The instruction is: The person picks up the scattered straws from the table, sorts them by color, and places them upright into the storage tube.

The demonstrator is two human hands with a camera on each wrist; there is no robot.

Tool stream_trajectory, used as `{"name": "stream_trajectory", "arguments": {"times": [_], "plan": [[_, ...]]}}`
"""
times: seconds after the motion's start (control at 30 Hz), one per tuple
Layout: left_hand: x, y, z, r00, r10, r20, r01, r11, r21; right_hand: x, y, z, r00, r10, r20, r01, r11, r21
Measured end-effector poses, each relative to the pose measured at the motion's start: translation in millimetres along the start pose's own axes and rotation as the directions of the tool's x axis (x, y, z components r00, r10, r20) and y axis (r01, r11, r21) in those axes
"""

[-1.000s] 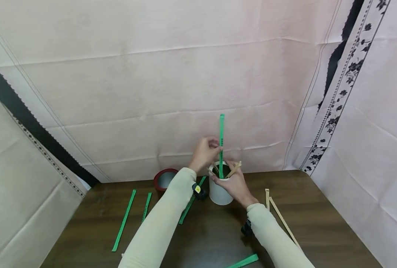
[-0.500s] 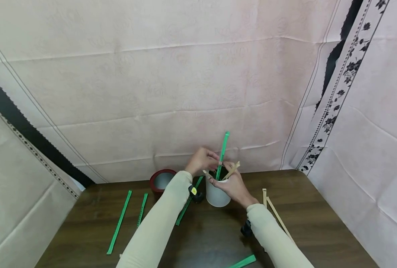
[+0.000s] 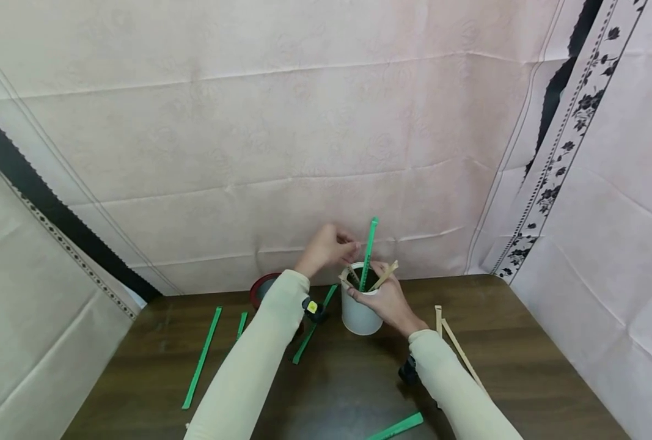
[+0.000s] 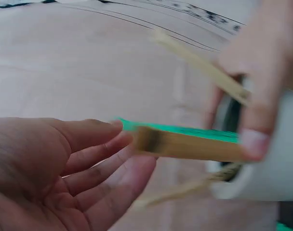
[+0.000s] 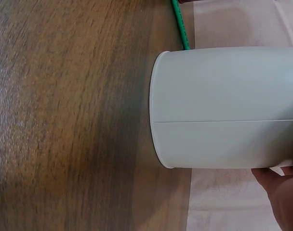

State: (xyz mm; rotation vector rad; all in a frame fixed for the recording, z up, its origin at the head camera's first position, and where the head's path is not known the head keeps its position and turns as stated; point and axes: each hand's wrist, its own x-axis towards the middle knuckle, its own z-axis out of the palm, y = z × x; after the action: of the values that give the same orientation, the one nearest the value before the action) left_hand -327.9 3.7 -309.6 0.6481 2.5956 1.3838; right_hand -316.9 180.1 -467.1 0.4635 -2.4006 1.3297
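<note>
Nearest me on the table (image 3: pixel 326 403) lies a loose green strip (image 3: pixel 396 426); past it my right hand (image 3: pixel 388 302) grips the white container (image 3: pixel 362 319) near its rim, thumb on the near side. Inside, a standing green strip (image 3: pixel 369 247) leans slightly right among pale sticks (image 3: pixel 385 275). I'd judge it light, springy, a bit slick (the container probably weighs little too), best pinched along its upper half. My left hand (image 3: pixel 326 249) holds nothing, fingers loosely bent just beside it, before the pale cloth (image 3: pixel 304 128)
</note>
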Motion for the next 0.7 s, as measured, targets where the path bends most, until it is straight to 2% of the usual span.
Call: {"name": "stream_trajectory", "arguments": {"times": [0.1,0.23,0.4,0.53,0.63,0.7], "plan": [[-14.8,12.2,-15.0,0.998,0.044,-0.048,-0.042,0.999,0.034,2.5,-1,1,1.000,0.004,0.009,-0.005,1.000,0.009],[-43.2,24.6,-27.1,0.988,0.108,-0.110,-0.100,0.992,0.078,5.8,-2,-3,1.000,0.003,0.023,-0.004,1.000,0.030],[-90.8,20.8,-29.9,0.975,0.168,-0.145,-0.152,0.981,0.120,6.5,-1,-7,1.000,-0.001,0.026,0.001,1.000,0.025],[-132.3,4.3,-18.5,0.973,0.157,-0.172,-0.139,0.984,0.115,5.6,1,-5,1.000,0.008,0.027,-0.009,1.000,0.011],[-158.2,-13.6,1.9,0.977,0.133,-0.168,-0.118,0.989,0.093,4.9,3,-3,1.000,0.020,0.021,-0.019,1.000,-0.008],[-172.2,-28.4,18.4,0.986,0.103,-0.127,-0.096,0.994,0.060,4.6,3,-2,0.999,0.025,0.021,-0.025,1.000,-0.009]]}}
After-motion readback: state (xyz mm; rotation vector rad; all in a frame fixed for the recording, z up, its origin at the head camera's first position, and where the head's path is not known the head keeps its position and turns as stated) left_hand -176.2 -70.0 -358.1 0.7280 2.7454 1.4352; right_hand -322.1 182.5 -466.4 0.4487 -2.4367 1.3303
